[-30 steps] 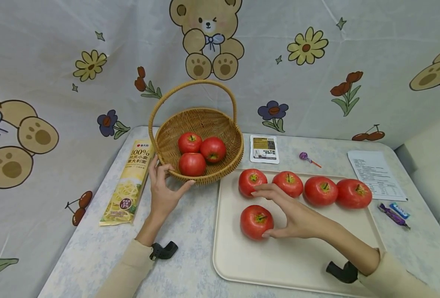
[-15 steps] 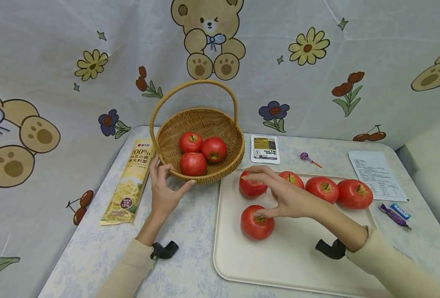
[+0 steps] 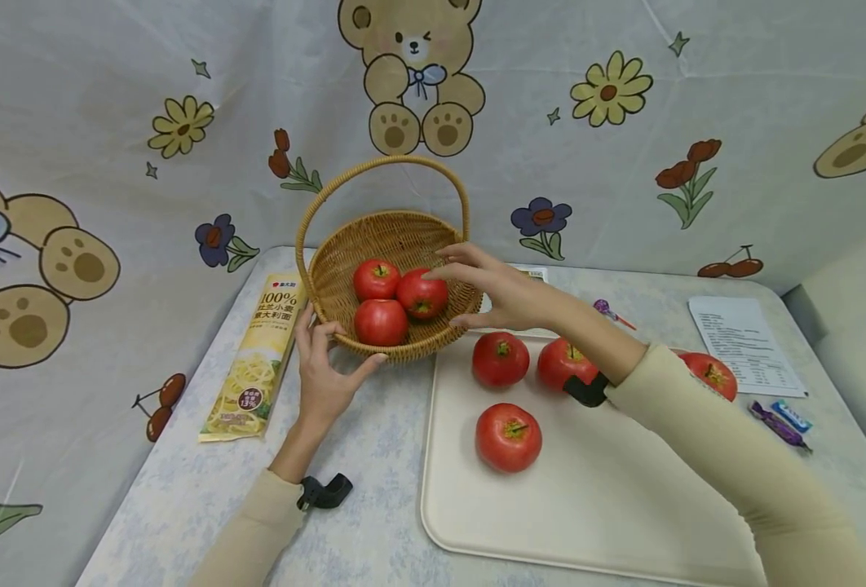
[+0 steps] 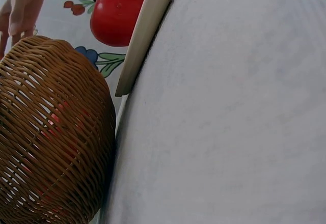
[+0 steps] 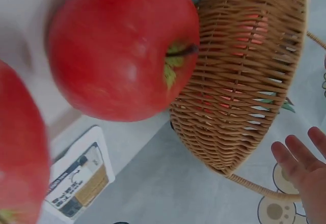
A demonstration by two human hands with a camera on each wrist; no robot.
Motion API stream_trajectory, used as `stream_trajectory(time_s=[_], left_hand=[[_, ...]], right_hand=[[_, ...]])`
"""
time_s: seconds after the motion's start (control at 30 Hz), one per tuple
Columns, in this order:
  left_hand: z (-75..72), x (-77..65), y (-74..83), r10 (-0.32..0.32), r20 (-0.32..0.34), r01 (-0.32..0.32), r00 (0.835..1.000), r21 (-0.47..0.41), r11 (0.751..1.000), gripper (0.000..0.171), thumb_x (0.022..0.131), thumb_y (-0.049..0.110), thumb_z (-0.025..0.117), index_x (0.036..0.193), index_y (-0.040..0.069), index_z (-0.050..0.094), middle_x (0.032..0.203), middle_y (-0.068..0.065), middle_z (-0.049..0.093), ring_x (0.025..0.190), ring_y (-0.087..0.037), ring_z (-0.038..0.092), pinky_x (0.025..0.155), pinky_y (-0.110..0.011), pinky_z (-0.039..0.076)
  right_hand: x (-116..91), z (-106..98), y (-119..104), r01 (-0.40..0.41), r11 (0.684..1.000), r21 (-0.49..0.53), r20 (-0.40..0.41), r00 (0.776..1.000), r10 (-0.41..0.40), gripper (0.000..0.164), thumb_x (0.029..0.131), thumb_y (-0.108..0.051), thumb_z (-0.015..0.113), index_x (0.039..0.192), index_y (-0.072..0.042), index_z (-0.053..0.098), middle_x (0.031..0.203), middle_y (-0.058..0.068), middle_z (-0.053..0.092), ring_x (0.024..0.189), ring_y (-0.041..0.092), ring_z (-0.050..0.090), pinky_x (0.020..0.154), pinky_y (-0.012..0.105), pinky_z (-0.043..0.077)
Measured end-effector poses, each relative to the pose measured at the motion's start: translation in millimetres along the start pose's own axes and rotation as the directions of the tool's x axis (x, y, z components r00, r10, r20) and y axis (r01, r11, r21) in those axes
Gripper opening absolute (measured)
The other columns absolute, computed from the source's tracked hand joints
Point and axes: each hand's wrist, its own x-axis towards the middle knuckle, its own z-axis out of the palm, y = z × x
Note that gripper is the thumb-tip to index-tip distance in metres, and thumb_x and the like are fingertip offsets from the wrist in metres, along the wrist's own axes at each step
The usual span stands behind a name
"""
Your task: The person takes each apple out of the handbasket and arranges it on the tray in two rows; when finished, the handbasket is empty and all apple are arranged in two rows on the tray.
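Three apples point(image 3: 381, 324) lie in the basket point(image 3: 396, 232), just left of the wide, empty right hand point(image 3: 497, 287); the left hand point(image 3: 324, 379) grips the basket's near edge.

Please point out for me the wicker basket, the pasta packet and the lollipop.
Wicker basket point(image 3: 387, 235), head view: inside of its back wall.
Pasta packet point(image 3: 258, 355), head view: middle of its printed front.
Lollipop point(image 3: 601, 306), head view: its purple round end.

Both arms point(image 3: 697, 440) reach forward — left fingers point(image 3: 319, 342) bent, right fingers point(image 3: 468, 274) arched and parted from the thumb point(image 3: 474, 320).
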Motion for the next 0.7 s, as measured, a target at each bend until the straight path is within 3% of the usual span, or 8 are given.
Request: stream_trajectory(time_s=[0.1, 0.27, 0.53, 0.7], left_hand=[[-0.3, 0.3, -0.2, 0.000, 0.001, 0.000, 1.000, 0.001, 1.000, 0.059, 0.068, 0.024, 0.092, 0.103, 0.005, 0.049, 0.160, -0.012, 0.015, 0.138, -0.038, 0.038, 0.086, -0.052, 0.050], [-0.6, 0.2, -0.2, -0.001, 0.004, 0.001, 1.000, 0.004, 1.000, 0.059, 0.068, 0.023, 0.092, 0.103, 0.004, 0.048, 0.160, -0.012, 0.015, 0.138, -0.039, 0.038, 0.086, -0.049, 0.051], [-1.4, 0.7, -1.8, 0.005, 0.006, -0.005, 1.000, 0.008, 1.000, 0.060, 0.070, 0.031, 0.090, 0.104, 0.005, 0.048, 0.159, -0.014, 0.015, 0.138, -0.039, 0.038, 0.087, -0.052, 0.051], [-2.4, 1.3, -1.4, 0.003, 0.009, -0.003, 1.000, 0.012, 1.000, 0.060, 0.070, 0.031, 0.090, 0.104, 0.005, 0.048, 0.159, -0.013, 0.016, 0.140, -0.036, 0.035, 0.088, -0.049, 0.052]], right_hand=[[20.3, 3.5, 11.5, 0.004, 1.000, -0.010, 0.060, 0.998, -0.003, 0.059, 0.084, -0.021, 0.079, 0.137, -0.019, 0.053, 0.148, 0.016, 0.037, 0.136, 0.033, 0.039, 0.104, 0.050, 0.045], [47.2, 11.7, 28.5, -0.059, 0.998, -0.006, 0.183, 0.981, 0.059, 0.058, 0.084, -0.020, 0.079, 0.136, -0.020, 0.054, 0.150, 0.017, 0.034, 0.137, 0.034, 0.038, 0.107, 0.053, 0.041], [77.6, 25.1, 49.1, -0.141, 0.989, -0.044, 0.353, 0.924, 0.147, 0.058, 0.082, -0.019, 0.080, 0.133, -0.023, 0.055, 0.145, 0.016, 0.036, 0.128, 0.036, 0.046, 0.104, 0.053, 0.042], [88.1, 33.9, 57.1, -0.133, 0.988, -0.079, 0.424, 0.893, 0.154, 0.054, 0.082, -0.017, 0.080, 0.131, -0.023, 0.057, 0.139, 0.014, 0.038, 0.126, 0.033, 0.047, 0.108, 0.049, 0.039]])
